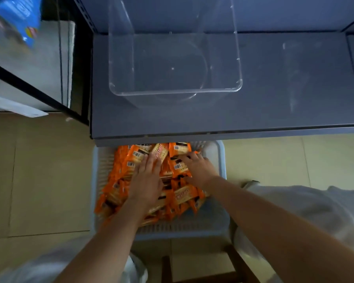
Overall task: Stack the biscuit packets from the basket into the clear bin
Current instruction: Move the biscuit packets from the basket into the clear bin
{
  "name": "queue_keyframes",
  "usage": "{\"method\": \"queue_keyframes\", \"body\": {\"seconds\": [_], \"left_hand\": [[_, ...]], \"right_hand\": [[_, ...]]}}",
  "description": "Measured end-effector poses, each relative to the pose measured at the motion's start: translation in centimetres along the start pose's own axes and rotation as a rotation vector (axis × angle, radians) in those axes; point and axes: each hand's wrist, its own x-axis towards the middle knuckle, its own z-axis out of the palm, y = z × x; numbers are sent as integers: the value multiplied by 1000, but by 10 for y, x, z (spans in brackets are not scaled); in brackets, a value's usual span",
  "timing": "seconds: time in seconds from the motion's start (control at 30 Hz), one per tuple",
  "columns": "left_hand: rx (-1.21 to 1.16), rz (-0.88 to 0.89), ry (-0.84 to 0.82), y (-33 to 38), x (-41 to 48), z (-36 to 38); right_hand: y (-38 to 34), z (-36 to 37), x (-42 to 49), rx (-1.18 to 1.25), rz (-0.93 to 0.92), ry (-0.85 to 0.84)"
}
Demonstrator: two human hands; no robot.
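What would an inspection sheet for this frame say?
Surface: grey shelf, with the bin standing on it.
Job's things: bin empty; basket below the shelf's front edge, full of orange packets.
Clutter: blurred blue pack, top left.
Hands: left hand flat on the packets; right hand curled round one.
Cables: nothing seen.
Surroundings: tiled floor; black-framed cabinet at left.

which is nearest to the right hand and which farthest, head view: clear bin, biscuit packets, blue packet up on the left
From the right hand:
1. biscuit packets: touching it, in the basket.
2. clear bin: ahead, on the grey shelf.
3. blue packet: far top left corner.
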Motion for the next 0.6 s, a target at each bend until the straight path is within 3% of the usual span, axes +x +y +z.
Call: {"method": "queue_keyframes", "body": {"seconds": [0.2,0.37,0.5,0.6], "left_hand": [[-67,15,48,-4,2,2],[-138,20,40,-9,0,-1],[-279,57,178,-7,-2,-8],[-610,28,224,1,-3,-13]], "right_hand": [[-12,10,12,-112,36,131],[-3,-1,7,-3,-26,156],[4,-19,-4,295,-41,146],[0,-30,-11,516,-79,69]]}}
